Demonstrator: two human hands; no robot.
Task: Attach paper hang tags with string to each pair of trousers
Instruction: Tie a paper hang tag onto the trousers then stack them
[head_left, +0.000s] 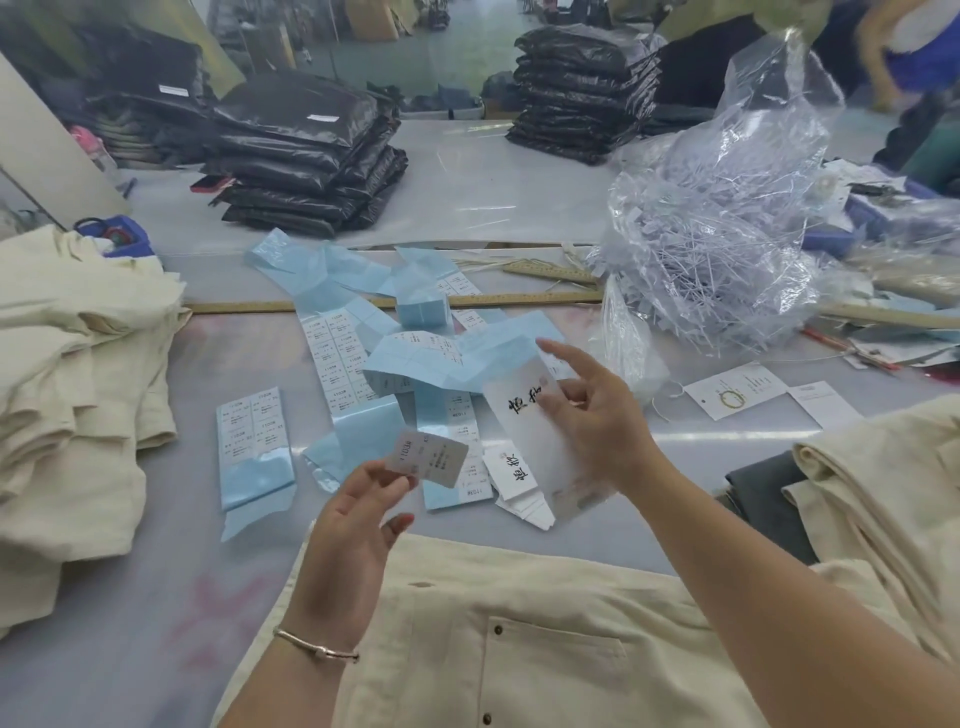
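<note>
Between hands, frosted rectangular tag

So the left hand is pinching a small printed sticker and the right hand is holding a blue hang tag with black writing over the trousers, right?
Not quite. In the head view the hang tag in the right hand is white, not blue. The left hand does pinch a small printed sticker, above the trousers.
</note>
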